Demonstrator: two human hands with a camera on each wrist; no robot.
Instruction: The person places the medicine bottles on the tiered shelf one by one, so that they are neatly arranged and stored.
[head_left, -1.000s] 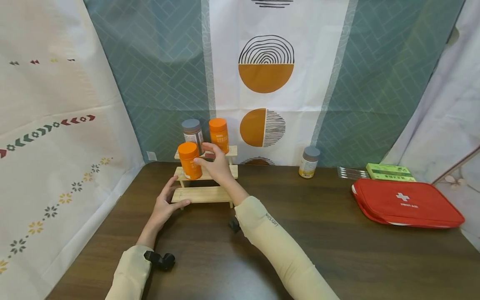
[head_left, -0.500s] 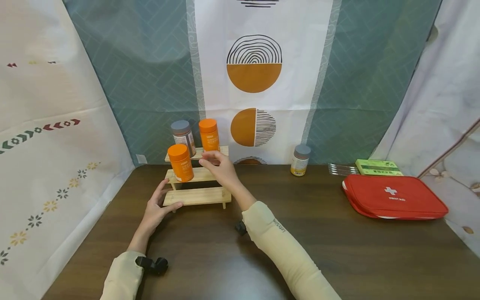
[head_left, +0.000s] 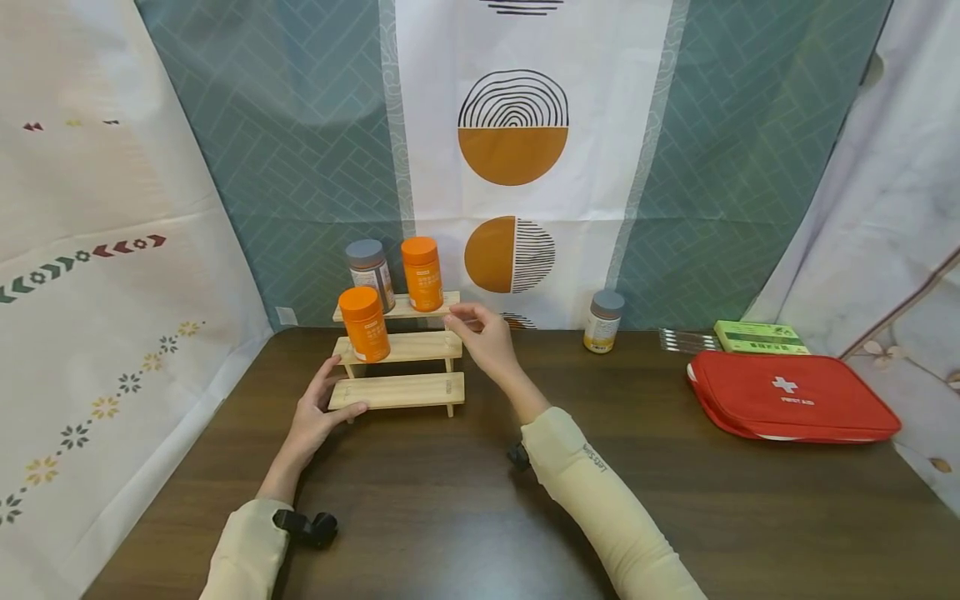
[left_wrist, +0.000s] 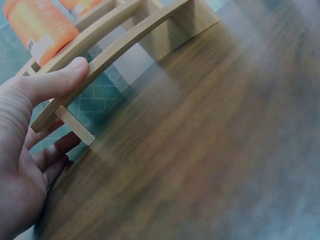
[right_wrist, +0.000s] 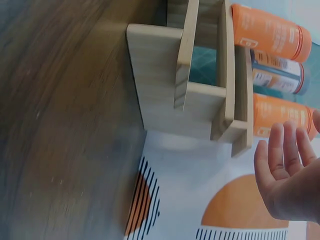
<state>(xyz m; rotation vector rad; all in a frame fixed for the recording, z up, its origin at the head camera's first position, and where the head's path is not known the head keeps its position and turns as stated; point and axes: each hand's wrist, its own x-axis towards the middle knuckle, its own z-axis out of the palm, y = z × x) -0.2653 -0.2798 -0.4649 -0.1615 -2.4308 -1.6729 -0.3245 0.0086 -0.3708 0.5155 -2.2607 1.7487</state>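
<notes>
A three-tier wooden display rack (head_left: pixel 396 390) stands on the table. My left hand (head_left: pixel 309 417) holds its left end, thumb (left_wrist: pixel 75 70) on the lowest tier and the other fingers below. On the middle tier, at the left, is an orange bottle (head_left: pixel 365 327). The top tier bears a grey-capped bottle (head_left: pixel 371 275) and a second orange bottle (head_left: pixel 423 275), side by side. My right hand (head_left: pixel 486 340) is by the top tier's right end, fingers slightly bent and holding nothing. In the right wrist view that hand (right_wrist: pixel 292 175) overlaps the orange bottle (right_wrist: pixel 280 116) nearest it.
Another grey-capped bottle (head_left: pixel 603 322) with a yellow label stands at the table's back. To its right lie a pack of swabs (head_left: pixel 686 341), a green box (head_left: pixel 761 337) and a red first aid bag (head_left: pixel 795 398). Patterned cloths (head_left: pixel 300 167) hang behind and beside the table (head_left: pixel 420 500).
My right hand has come away from the orange bottle on the middle tier and moved right, past the rack's end. The left hand keeps its hold. The head view has shifted a little.
</notes>
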